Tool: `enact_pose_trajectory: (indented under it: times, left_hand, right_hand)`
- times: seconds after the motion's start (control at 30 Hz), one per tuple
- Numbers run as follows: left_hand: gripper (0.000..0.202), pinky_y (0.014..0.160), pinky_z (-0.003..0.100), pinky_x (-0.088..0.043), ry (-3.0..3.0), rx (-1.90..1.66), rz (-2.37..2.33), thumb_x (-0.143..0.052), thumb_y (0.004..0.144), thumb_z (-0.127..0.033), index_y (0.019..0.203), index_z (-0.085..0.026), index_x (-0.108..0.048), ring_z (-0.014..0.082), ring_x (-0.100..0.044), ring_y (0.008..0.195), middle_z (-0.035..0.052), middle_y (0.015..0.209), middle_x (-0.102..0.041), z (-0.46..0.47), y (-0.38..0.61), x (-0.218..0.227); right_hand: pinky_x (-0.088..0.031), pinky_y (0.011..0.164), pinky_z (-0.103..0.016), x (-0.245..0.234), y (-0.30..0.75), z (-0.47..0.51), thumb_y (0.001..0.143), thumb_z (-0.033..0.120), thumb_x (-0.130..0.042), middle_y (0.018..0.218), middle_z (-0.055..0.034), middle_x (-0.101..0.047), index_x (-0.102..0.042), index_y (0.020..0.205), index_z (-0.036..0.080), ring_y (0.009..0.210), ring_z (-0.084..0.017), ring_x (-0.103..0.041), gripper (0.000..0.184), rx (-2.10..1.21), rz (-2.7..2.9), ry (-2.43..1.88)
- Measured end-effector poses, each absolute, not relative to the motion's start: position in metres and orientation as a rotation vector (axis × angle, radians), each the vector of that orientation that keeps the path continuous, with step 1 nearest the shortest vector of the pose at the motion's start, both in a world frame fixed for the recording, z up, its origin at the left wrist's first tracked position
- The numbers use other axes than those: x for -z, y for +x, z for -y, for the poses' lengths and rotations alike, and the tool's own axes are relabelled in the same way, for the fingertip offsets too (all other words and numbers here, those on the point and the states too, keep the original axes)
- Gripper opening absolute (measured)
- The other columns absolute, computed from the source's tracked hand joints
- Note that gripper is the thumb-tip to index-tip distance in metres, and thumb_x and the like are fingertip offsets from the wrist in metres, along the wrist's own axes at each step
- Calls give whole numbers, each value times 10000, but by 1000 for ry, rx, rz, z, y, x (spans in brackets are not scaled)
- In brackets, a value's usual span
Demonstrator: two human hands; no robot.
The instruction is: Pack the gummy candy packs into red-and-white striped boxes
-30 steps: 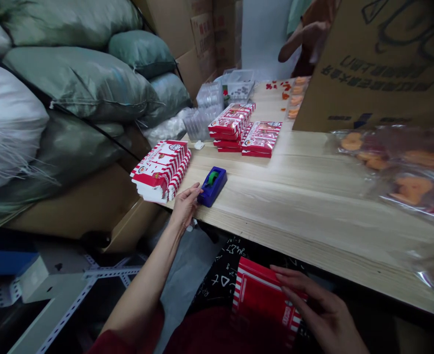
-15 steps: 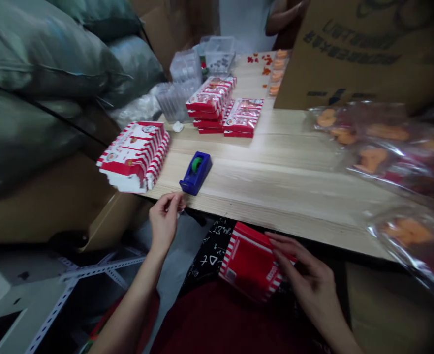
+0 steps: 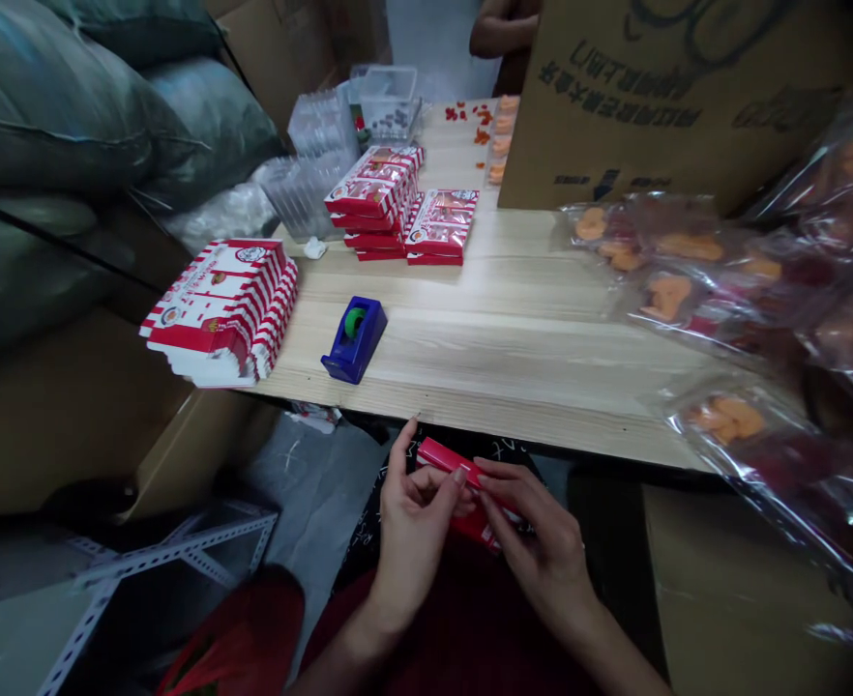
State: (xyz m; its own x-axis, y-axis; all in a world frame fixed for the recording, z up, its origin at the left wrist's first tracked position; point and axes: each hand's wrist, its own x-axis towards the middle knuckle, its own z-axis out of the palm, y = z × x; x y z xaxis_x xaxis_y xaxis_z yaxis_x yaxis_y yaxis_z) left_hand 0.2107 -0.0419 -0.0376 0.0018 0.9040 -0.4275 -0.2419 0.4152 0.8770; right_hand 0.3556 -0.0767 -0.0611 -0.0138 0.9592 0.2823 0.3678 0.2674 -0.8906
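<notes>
A small red cardboard box [image 3: 447,462] with a striped edge is held over my lap, in front of the table edge. My right hand [image 3: 539,527] is closed on its right end. At the box's left part, the thumb and lower fingers of my left hand [image 3: 416,517] are curled against it, while the index finger points up. Something tiny seems to be at that fingertip, too small to make out. Beyond the hands, a blue tape dispenser [image 3: 365,340] with a green core stands on the table.
Flat striped cartons [image 3: 213,300] are stacked at the table's left. Filled red boxes [image 3: 375,193] and clear plastic trays [image 3: 303,188] stand farther back. Bags of orange pieces [image 3: 731,416] lie right, before a large carton [image 3: 651,106]. A person's arm [image 3: 503,34] shows at the back.
My left hand has moved right from beside the tape dispenser to the red box. The box has turned so its narrow edge faces up. The view has shifted to the right.
</notes>
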Motion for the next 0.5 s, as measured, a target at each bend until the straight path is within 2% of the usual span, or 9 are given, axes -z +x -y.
enact_pose_trajectory:
  times: [0.1,0.17,0.23,0.3,0.37,0.43,0.5]
  left_hand:
    - [913,722,237,-566,679,-997,-1233,-808,845,-331,1596,-237,-296,134,-697,664,-11,726,-738,42,206,40]
    - [923,680,250,-561,717,-932,-1258,-794,852,-373,1606,-241,-279,149,-693,639,-6,720,-735,40,201,45]
    - [839,582,232,-506,883,-844,-1359,-793,840,-419,1559,-238,-402,138,-623,546,-41,629,-664,34,192,52]
    - [680,521,216,-409,1157,-759,-1481,-832,790,-428,1405,-240,-610,117,-512,498,-72,559,-554,25,180,59]
    - [477,523,218,-345,1385,-679,-1489,-848,768,-395,1205,-237,-741,111,-450,528,-70,563,-502,15,168,61]
    - [284,547,224,-342,1459,-592,-1356,-817,800,-362,1045,-225,-775,117,-458,573,-54,602,-526,7,158,54]
    - [158,558,228,-352,1475,-521,-1245,-798,822,-346,890,-209,-759,119,-475,589,-46,612,-545,3,151,38]
  right_hand:
    - [-577,1012,-425,65,358,76,1001,76,-515,1299,-89,-646,-560,1435,331,1222,-243,-636,505,-785,1658,-1254]
    - [-583,1006,-432,67,362,74,1007,81,-479,1298,-92,-617,-512,1496,355,1225,-244,-618,561,-814,1713,-1245]
    - [-586,1004,-437,67,366,71,1010,86,-460,1280,-93,-595,-519,1496,367,1225,-241,-607,563,-862,1737,-1245]
    - [-550,1063,-484,66,369,68,1014,92,-449,1282,-92,-585,-535,1483,366,1253,-242,-588,550,-919,1753,-1255]
    - [-487,1131,-546,62,371,65,1019,106,-450,1295,-86,-592,-550,1469,375,1283,-248,-576,533,-958,1769,-1250]
    - [-481,1140,-563,57,374,66,1021,141,-477,1295,-72,-623,-577,1437,399,1274,-250,-600,499,-969,1743,-1240]
    - [-531,1101,-543,54,382,73,1015,204,-540,1300,-53,-670,-626,1375,425,1251,-258,-644,431,-977,1664,-1259]
